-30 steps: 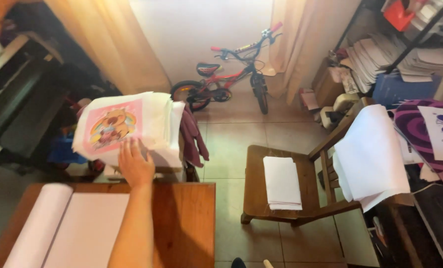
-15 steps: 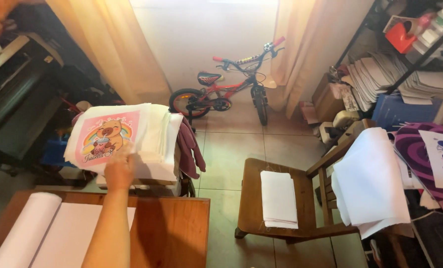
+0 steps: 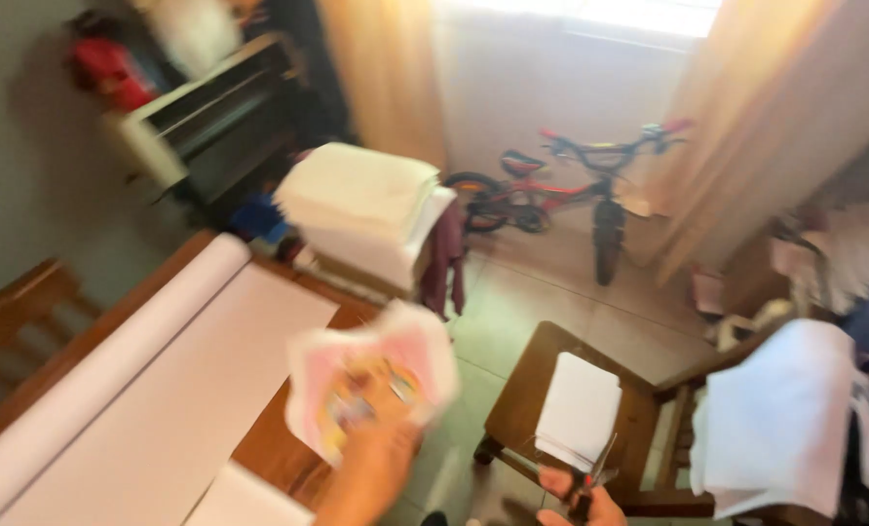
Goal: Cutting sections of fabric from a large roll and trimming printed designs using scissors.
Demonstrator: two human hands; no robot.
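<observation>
The left hand (image 3: 381, 463) is gripping a printed sheet (image 3: 371, 385) — pink and white, with a colourful picture in its middle — and is holding it in the air over the near corner of the wooden table (image 3: 279, 453), just beside the wide white paper roll (image 3: 152, 360) that is lying spread across the top. The picture is blurring here, so I cannot tell exactly how the fingers are closing, only that they are clasping the sheet from below near its lower edge. The sheet is bowing and curling at its upper corners, which suggests something thin, light and floppy, likely to crease or tear if pinched hard; it would probably handle best taken flat by two opposite edges rather than by one corner. The right hand (image 3: 581, 502) is showing at the bottom edge of the view, closed around what looks like a pair of scissors (image 3: 590, 477), the blades pointing up toward the wooden chair (image 3: 532, 390) and the white folded stack (image 3: 579, 409) resting on its seat. Farther off, a tall pile of white sheets (image 3: 361, 209) is sitting on a stand well apart from the hands, with a small red bicycle (image 3: 571, 180) near the curtain (image 3: 746, 127) behind it.
</observation>
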